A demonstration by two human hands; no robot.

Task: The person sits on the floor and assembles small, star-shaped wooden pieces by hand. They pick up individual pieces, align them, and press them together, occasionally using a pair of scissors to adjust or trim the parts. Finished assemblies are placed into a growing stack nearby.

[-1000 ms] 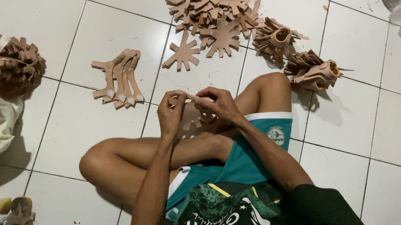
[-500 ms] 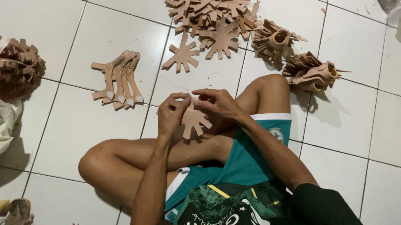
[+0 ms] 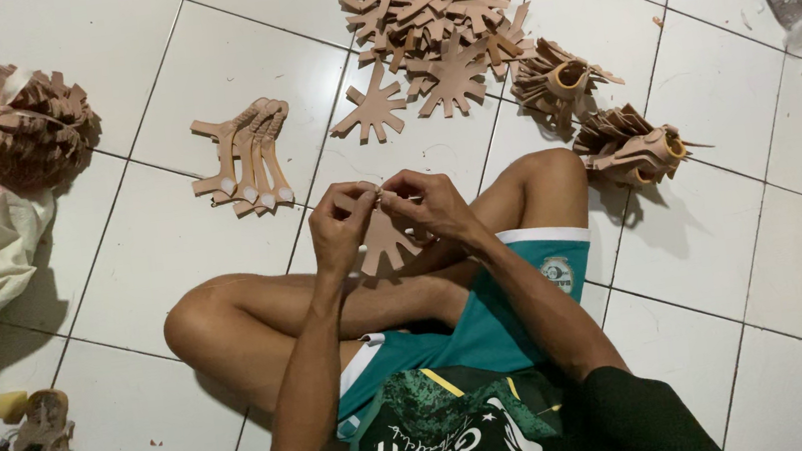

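A person sits cross-legged on the white tile floor (image 3: 171, 242). The left hand (image 3: 341, 227) and the right hand (image 3: 431, 207) are close together above the legs, and both pinch the top of a tan cut-out shape (image 3: 385, 242) with finger-like arms. The shape hangs down between the hands. A big pile of the same shapes (image 3: 438, 20) lies on the floor ahead. Folded bundles (image 3: 623, 145) sit near the right knee. A small flat stack (image 3: 247, 157) lies to the left.

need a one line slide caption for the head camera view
Seated cross-legged, left hand and right hand pinch a tan star-shaped cutout above the white tiled floor.
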